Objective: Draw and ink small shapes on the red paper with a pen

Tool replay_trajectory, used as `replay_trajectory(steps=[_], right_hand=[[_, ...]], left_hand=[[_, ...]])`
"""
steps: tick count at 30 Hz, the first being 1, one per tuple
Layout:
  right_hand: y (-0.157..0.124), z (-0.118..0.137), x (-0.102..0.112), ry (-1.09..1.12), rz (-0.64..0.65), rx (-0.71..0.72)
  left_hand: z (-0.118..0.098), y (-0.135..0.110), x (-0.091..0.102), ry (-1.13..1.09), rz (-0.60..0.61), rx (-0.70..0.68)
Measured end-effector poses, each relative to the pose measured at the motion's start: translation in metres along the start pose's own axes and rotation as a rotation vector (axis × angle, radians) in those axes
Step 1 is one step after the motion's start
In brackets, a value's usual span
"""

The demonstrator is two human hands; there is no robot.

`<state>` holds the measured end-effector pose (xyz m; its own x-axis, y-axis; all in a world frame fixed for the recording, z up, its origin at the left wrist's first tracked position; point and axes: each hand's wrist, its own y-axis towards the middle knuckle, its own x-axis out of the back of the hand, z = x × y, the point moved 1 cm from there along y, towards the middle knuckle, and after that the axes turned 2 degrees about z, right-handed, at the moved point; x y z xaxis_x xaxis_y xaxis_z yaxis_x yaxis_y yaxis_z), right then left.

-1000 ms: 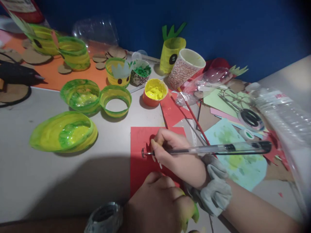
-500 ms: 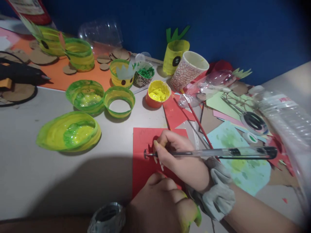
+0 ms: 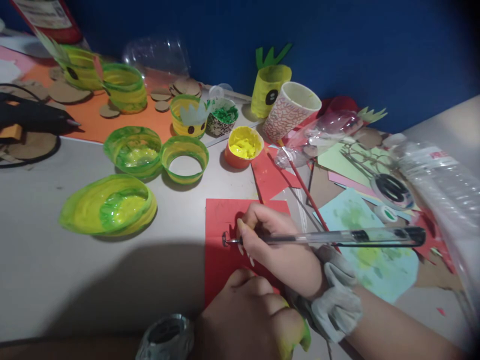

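Note:
My right hand (image 3: 268, 235) pinches a clear-barrelled gel pen (image 3: 318, 237) with a dark cap end. The pen's tip touches a red sheet of paper (image 3: 217, 275), at a small dark round mark (image 3: 225, 239) near its left side. My left hand (image 3: 243, 320) lies at the bottom, over the lower part of the red paper, with its fingers curled. Yellow and green colour shows along those fingers; what they close on, if anything, is mostly hidden. A watch (image 3: 167, 337) is on the left wrist, and a grey scrunchie (image 3: 337, 300) on the right.
Several yellow-green painted cups and rings (image 3: 108, 205) stand left and behind. A yellow paint cup (image 3: 243, 147) sits behind the paper, near a green paint cup (image 3: 223, 117). At right lie a red paintbrush (image 3: 305, 190), scissors (image 3: 390, 187), paper scraps and a plastic bottle (image 3: 438, 170). A glue gun (image 3: 33, 112) lies left.
Both hands stay in nearly the same place, with the pen's tip still at the small mark. The view has shifted very slightly.

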<state>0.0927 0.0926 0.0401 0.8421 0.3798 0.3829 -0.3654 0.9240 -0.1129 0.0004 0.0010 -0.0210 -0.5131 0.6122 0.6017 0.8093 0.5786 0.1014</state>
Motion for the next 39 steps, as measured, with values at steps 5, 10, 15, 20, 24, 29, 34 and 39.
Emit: replay_trajectory(steps=[5,10,15,20,24,29,34,39], right_hand=[[0.0,0.0,0.0,-0.003,-0.033,-0.02],[0.0,0.0,0.0,-0.013,-0.015,-0.018],[0.001,0.0,0.0,-0.009,0.004,-0.022],[-0.001,0.0,0.001,-0.005,-0.012,-0.036],[-0.001,0.0,0.001,0.007,-0.008,-0.027],[0.0,0.001,0.001,0.008,0.006,-0.021],[-0.002,-0.001,0.001,0.01,0.004,-0.023],[-0.003,-0.001,0.002,-0.004,0.003,-0.009]], left_hand=[[0.0,0.0,0.0,0.009,-0.013,-0.014],[0.0,0.001,0.003,0.008,-0.012,-0.006],[0.0,0.001,0.004,-0.014,0.007,0.002],[0.0,0.001,0.005,-0.033,0.026,0.018],[0.0,0.0,0.005,-0.036,0.041,0.015],[-0.001,0.0,0.006,-0.035,0.044,0.02],[-0.004,0.001,0.008,-0.032,0.033,0.035],[-0.005,0.002,0.011,-0.035,0.04,0.008]])
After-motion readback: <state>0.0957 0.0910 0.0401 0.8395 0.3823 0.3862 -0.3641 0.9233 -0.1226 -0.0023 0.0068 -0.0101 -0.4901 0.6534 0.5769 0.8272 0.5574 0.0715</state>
